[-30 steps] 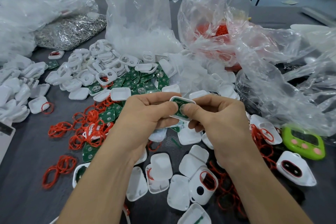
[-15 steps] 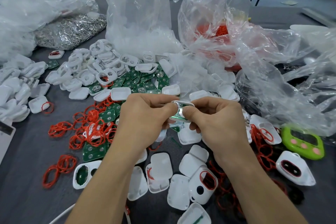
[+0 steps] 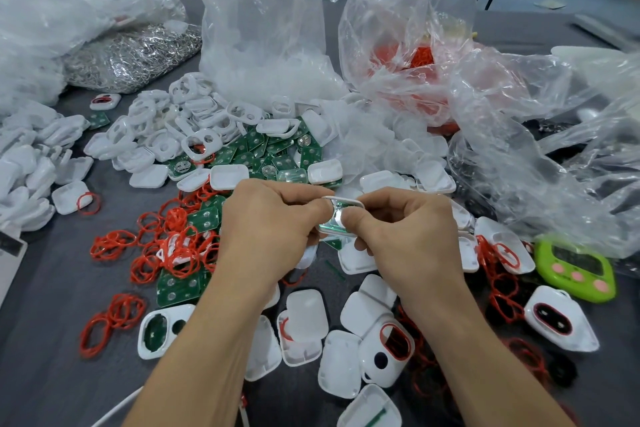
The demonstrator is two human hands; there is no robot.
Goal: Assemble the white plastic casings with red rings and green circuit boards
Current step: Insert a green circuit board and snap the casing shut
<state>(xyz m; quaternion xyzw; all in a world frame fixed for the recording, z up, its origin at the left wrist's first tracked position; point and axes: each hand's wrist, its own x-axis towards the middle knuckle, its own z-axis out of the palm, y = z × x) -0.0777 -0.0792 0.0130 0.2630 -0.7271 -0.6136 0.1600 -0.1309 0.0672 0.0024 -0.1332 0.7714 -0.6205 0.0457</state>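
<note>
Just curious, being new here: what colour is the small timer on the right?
The timer is lime green with pink buttons; head view.

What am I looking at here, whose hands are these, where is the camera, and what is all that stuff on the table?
There is no machine here: a person works with two bare hands. The camera sits on that person's head and looks forward and down, so both arms come in from the bottom edge. The left hand and the right hand together pinch a small white plastic casing with what looks like a green circuit board in it, held above the table. On the dark grey table lie loose red rings, a heap of green circuit boards, many more white casing halves, and a lime-green gadget with pink buttons at the right. Behind them stand crumpled clear plastic bags of parts.
</note>
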